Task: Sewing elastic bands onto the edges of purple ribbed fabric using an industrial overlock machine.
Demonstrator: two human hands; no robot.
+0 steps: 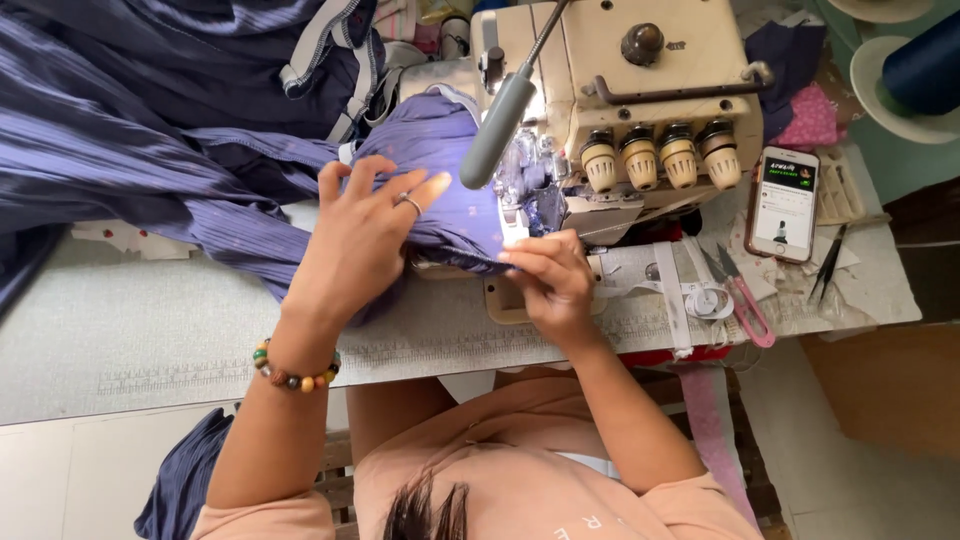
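A purple striped fabric (430,130) lies bunched across the bed of a cream overlock sewing machine (640,90) and trails off to the left. My left hand (355,240) rests flat on the fabric with its fingers spread; it wears a ring, and a beaded bracelet sits on the wrist. My right hand (555,275) pinches the fabric's edge just in front of the machine's needle area. A grey lamp head (497,130) hangs over the cloth between my hands.
A smartphone (783,203), pink-handled scissors (745,300), black tweezers (828,265) and a white tape (675,300) lie right of the machine. A dark blue thread cone (925,65) stands at the far right. The grey table (130,330) extends left.
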